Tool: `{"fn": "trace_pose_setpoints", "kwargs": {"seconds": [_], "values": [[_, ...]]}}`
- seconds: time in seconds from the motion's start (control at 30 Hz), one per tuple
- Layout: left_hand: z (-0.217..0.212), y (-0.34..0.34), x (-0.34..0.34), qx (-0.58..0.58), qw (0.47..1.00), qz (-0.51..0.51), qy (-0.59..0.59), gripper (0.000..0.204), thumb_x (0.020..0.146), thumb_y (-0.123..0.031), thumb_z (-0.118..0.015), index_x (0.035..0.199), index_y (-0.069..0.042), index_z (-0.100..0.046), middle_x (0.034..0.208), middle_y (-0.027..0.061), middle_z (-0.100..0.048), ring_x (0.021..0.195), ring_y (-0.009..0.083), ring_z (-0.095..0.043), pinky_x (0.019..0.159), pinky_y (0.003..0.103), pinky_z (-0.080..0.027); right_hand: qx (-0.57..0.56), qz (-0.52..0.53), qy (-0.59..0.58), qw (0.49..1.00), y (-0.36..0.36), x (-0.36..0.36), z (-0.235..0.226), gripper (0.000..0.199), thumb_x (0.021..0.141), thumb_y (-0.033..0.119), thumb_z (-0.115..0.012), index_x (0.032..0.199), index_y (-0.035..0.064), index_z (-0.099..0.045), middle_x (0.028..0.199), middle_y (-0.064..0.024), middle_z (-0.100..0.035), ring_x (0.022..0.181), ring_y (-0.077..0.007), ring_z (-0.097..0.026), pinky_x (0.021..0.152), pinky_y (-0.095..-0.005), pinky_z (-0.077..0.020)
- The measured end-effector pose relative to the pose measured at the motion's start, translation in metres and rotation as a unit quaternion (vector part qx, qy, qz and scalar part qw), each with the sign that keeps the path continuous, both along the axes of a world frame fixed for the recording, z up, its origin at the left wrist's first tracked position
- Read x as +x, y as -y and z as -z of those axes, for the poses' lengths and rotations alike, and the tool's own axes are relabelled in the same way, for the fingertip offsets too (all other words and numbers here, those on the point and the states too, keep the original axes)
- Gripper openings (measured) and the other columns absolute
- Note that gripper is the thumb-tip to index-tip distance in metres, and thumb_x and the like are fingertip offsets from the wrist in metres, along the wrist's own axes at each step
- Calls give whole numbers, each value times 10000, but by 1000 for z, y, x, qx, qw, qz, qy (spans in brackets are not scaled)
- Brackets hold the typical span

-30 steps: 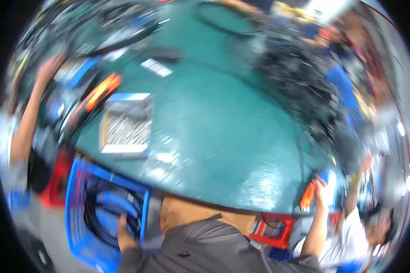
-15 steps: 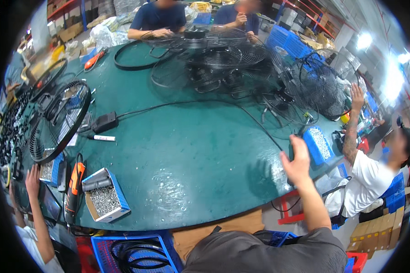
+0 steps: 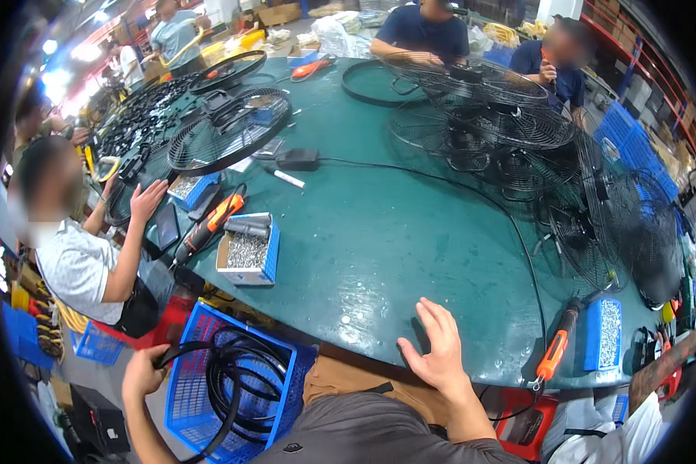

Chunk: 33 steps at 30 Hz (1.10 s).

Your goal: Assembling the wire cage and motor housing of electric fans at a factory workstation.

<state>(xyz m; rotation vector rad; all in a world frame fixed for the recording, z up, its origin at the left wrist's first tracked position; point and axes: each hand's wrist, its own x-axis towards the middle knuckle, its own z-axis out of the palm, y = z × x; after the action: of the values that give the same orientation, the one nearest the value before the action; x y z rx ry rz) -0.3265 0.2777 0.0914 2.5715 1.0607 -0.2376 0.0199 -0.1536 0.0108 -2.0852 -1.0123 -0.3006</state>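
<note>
Right hand, fingers spread wide and holding nothing, palm resting at the near edge of the green bench; left hand, lower and off the bench, closed around a black rubber ring that loops down into the blue crate just beside it, where further black rings lie coiled. Right of the right hand, an orange power screwdriver lies on the bench, with a blue tray of screws just beyond it; ahead and to the left, an open box of screws and a second orange screwdriver; farther off, black wire fan guards; a co-worker's hand rests at the far left edge.
</note>
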Motion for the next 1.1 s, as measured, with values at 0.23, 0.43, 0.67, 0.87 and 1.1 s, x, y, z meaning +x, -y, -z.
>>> {"fn": "trace_pose_setpoints", "kwargs": {"seconds": [0.23,0.43,0.67,0.87,1.1], "values": [[-182,110,81,-128,959,253,28,499,641,-7,-796,1131,-13,-701,873,153,-729,750,197,-714,696,299,-538,138,-12,-95,986,34,-18,1,649,727,134,-798,1286,-60,-532,1287,-232,-567,1133,-377,-590,957,-443,-479],[-191,54,93,85,864,224,443,675,628,-92,-840,1248,19,-596,864,72,-683,720,187,-670,658,278,-524,393,-108,-304,861,57,-50,9,924,855,556,-658,1466,-43,-310,1407,-209,-470,1246,-341,-528,1066,-459,-383],[-74,74,234,-564,692,55,448,451,916,-120,-616,1339,-80,-466,636,-76,-334,463,35,-305,415,211,-222,501,-152,-423,740,74,-46,5,1062,844,714,-553,1525,20,-125,1360,-316,-459,1090,-416,-613,911,-503,-522],[40,109,318,-718,571,-47,396,378,963,-198,-603,1321,-109,-522,621,-79,-304,468,33,-270,395,199,-223,485,-23,-434,759,105,-7,12,589,1035,391,-393,1445,-21,-295,1143,-243,-596,827,-269,-652,745,-415,-548],[100,121,355,-743,547,-162,350,344,1011,-207,-530,1293,-10,-530,630,-47,-292,484,53,-269,398,217,-220,531,51,-492,688,128,12,34,424,1040,226,-405,1364,-47,-396,1008,-201,-628,816,-272,-642,744,-402,-540]]}}
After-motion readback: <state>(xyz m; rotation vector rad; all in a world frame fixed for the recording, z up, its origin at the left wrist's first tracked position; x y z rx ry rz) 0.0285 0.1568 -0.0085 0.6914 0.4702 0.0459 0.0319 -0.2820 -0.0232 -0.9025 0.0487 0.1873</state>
